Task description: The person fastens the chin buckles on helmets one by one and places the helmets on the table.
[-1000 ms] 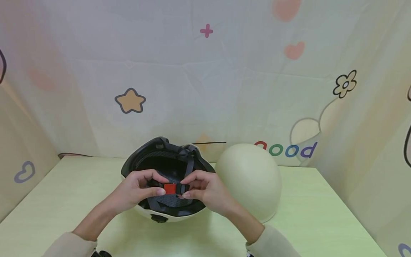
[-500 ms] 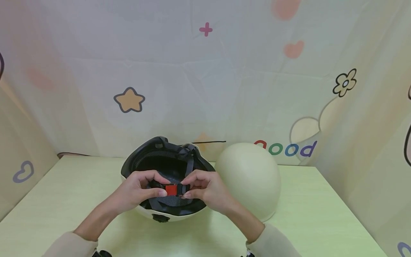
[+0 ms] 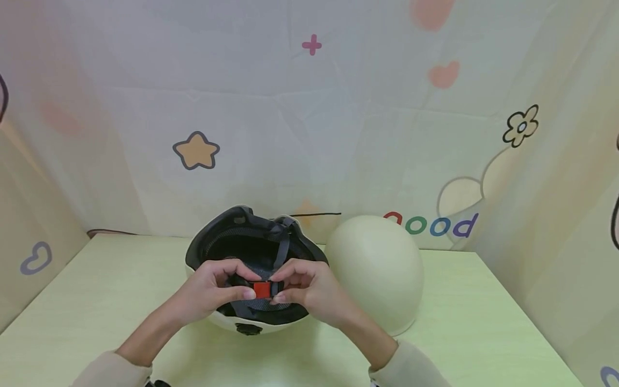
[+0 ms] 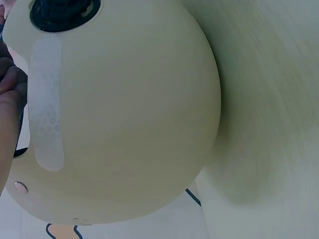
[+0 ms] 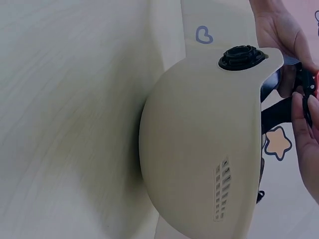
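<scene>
A cream helmet (image 3: pixel 223 323) with a black padded inside lies upside down on the table, its opening facing me. Over that opening, both hands hold the chin strap's red and black buckle (image 3: pixel 263 290). My left hand (image 3: pixel 205 290) pinches its red end between thumb and index finger. On the other side, my right hand (image 3: pixel 311 287) pinches the black end by the strap. The two sets of fingertips are close together. In the right wrist view, a dark strap (image 5: pixel 277 114) runs from the helmet to the fingers. The left wrist view mostly shows the helmet's outer shell (image 4: pixel 134 109).
Right of the helmet stands a smooth cream dome (image 3: pixel 374 274), rounded side up. A black adjustment dial (image 3: pixel 249 329) sits on the helmet's near edge. The pale green table (image 3: pixel 483 322) ends at a printed curtain (image 3: pixel 338 134) behind and at both sides.
My left hand has shifted slightly right with the red end, bringing it closer to my right fingers. The helmet has moved a little to the right too.
</scene>
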`<act>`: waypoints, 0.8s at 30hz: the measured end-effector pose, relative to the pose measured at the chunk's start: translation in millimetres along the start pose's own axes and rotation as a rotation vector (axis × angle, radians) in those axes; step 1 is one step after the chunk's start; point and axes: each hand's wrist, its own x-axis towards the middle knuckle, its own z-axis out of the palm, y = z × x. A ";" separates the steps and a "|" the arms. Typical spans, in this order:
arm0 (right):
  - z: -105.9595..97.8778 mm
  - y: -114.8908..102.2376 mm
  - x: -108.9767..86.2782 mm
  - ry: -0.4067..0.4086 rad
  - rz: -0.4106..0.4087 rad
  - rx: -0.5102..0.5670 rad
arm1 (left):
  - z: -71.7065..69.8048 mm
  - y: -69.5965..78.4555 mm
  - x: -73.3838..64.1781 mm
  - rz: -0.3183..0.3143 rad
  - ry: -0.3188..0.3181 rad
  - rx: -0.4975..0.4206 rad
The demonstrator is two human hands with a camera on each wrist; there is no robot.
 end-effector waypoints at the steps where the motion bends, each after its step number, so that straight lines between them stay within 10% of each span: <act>1: 0.7 -0.4 -0.1 -0.008 -0.004 0.006 | 0.4 -0.1 -0.1 0.000 -0.002 0.003; 24: -8.8 -1.7 2.4 -0.033 0.089 -0.091 | -2.1 8.8 -1.4 -0.034 0.022 0.236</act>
